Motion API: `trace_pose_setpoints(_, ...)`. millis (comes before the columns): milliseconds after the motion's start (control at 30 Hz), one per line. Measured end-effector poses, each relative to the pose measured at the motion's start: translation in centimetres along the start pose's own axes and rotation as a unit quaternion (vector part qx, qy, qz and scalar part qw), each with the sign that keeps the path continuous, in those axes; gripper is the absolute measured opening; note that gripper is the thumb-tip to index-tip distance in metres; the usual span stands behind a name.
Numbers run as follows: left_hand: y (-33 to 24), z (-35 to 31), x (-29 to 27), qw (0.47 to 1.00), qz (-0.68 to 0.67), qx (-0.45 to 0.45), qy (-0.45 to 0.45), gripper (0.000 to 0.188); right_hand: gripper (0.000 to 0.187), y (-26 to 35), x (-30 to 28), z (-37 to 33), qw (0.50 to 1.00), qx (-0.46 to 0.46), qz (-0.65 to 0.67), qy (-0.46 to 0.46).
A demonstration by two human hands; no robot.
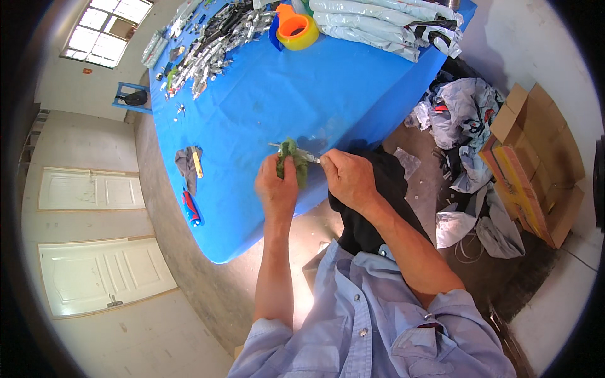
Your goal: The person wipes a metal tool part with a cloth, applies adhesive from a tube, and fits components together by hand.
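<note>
Near the front edge of the blue-covered table (pixel 252 120), both of my hands are on one slim silvery metal piece (pixel 307 156). My left hand (pixel 277 186) is closed around a crumpled green cloth (pixel 295 165), which wraps the piece; a thin tip pokes out on the left. My right hand (pixel 350 179) pinches the piece's right end between thumb and bent fingers. What exactly the metal piece is cannot be made out. To the left lie a grey cloth (pixel 186 169), a yellow-handled tool (pixel 198 162) and a red and blue tube (pixel 190 209).
Many small metal parts (pixel 205 63) are heaped at the table's far left. A yellow tape roll (pixel 299 33) and grey plastic packages (pixel 372 26) sit at the back. On the floor to the right are crumpled plastic bags (pixel 466 104) and an opened cardboard box (pixel 542 151).
</note>
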State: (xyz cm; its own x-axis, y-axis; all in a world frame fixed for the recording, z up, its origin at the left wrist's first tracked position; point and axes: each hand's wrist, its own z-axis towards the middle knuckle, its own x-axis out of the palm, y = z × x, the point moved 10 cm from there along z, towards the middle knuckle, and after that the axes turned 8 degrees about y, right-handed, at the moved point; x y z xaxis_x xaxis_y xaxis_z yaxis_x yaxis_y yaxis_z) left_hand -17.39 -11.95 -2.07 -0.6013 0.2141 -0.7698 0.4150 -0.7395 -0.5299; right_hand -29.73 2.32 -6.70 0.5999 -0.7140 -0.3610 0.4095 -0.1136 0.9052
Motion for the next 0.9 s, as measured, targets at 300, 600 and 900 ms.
trace_pose_setpoints(300,2.9,-0.7,-3.6,0.992,-0.032,-0.118,-0.012,0.025,0.026,-1.1,-0.3,-0.4,0.996,0.030,0.087,0.016)
trace_pose_setpoints(600,3.8,-2.6,-6.4,0.995,0.031,-0.083,-0.046,0.030,0.029,1.4,-2.6,-2.3,0.973,0.039,0.208,0.088)
trace_pose_setpoints(900,-7.7,-3.7,-8.1,0.987,0.072,0.141,0.005,0.042,0.027,3.9,-4.3,-3.6,0.963,0.038,0.223,0.144)
